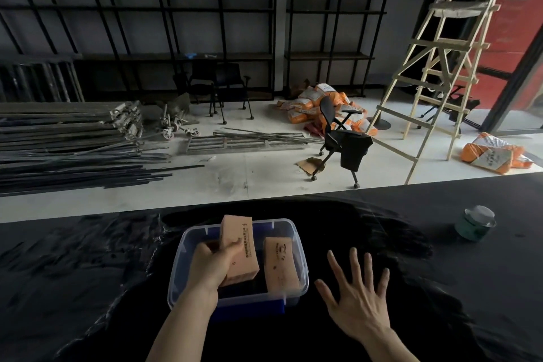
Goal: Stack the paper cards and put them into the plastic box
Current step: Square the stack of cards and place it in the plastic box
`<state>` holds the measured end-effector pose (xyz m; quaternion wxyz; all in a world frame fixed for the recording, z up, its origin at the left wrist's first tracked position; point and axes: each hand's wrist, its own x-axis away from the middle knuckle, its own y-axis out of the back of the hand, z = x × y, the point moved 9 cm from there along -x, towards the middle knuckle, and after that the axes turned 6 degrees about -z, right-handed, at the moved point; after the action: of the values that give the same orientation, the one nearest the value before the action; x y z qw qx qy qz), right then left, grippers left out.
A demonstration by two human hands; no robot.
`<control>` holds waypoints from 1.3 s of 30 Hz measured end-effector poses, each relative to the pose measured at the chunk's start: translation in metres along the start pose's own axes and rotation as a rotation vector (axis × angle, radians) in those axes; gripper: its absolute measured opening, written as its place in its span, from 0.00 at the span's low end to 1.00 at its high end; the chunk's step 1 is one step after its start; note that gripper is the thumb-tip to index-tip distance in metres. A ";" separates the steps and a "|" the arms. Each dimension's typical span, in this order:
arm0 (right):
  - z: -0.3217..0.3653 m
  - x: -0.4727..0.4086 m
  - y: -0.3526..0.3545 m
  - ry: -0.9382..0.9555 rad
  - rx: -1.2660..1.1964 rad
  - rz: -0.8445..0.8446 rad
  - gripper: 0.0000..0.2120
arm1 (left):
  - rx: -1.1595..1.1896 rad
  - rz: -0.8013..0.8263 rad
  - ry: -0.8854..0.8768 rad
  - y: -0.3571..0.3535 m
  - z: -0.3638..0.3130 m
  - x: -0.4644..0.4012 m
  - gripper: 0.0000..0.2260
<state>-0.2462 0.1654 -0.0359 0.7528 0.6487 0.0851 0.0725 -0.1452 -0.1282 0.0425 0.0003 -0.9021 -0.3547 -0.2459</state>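
A clear plastic box (pixel 182 247) with blue latches sits on the black table straight in front of me. My left hand (pixel 210 266) is shut on a thick stack of tan paper cards (pixel 239 247) and holds it tilted over the box's left half. A second tan card stack (pixel 279 263) lies inside the box along its right side. Something dark reddish shows under my left hand in the box; I cannot tell what it is. My right hand (pixel 357 300) hovers to the right of the box, palm down, fingers spread, holding nothing.
A green jar with a clear lid (pixel 474 223) stands on the black table (pixel 88 273) at the far right. Beyond the table's far edge lies a floor with metal bars, office chairs, orange bags and a wooden ladder.
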 end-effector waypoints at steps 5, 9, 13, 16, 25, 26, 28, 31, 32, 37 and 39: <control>-0.002 0.005 -0.009 -0.003 -0.021 -0.084 0.41 | -0.157 0.037 0.086 -0.007 0.022 -0.022 0.20; -0.004 0.002 -0.011 0.001 -0.009 -0.108 0.38 | -0.266 0.073 0.117 -0.013 0.027 -0.033 0.25; -0.005 0.002 -0.014 0.001 -0.018 -0.122 0.38 | -0.350 0.105 0.173 -0.020 0.031 -0.033 0.27; -0.006 0.001 -0.014 -0.001 -0.022 -0.120 0.38 | -0.437 0.134 0.157 -0.027 0.032 -0.033 0.30; -0.005 0.001 -0.014 0.003 -0.013 -0.131 0.38 | -0.937 0.035 -0.108 -0.033 0.016 -0.037 0.32; -0.005 0.001 -0.014 0.002 -0.010 -0.133 0.38 | -0.940 0.021 -0.124 -0.034 0.016 -0.038 0.30; -0.005 0.002 -0.014 0.007 -0.008 -0.128 0.38 | -0.925 0.025 -0.152 -0.037 0.015 -0.037 0.24; -0.005 0.002 -0.015 0.003 -0.005 -0.120 0.38 | -0.897 0.049 -0.161 -0.042 0.017 -0.037 0.20; -0.005 0.002 -0.015 0.001 -0.005 -0.121 0.38 | -0.903 0.049 -0.170 -0.043 0.016 -0.036 0.20; -0.005 0.002 -0.016 0.001 -0.007 -0.106 0.38 | -0.917 0.028 -0.168 -0.043 0.017 -0.038 0.21; -0.005 0.002 -0.015 0.004 -0.004 -0.104 0.38 | -0.923 0.032 -0.166 -0.043 0.018 -0.039 0.21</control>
<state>-0.2450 0.1685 -0.0518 0.7565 0.6419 0.1201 0.0347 -0.1895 -0.1179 0.0022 -0.4254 -0.8299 -0.1929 -0.3050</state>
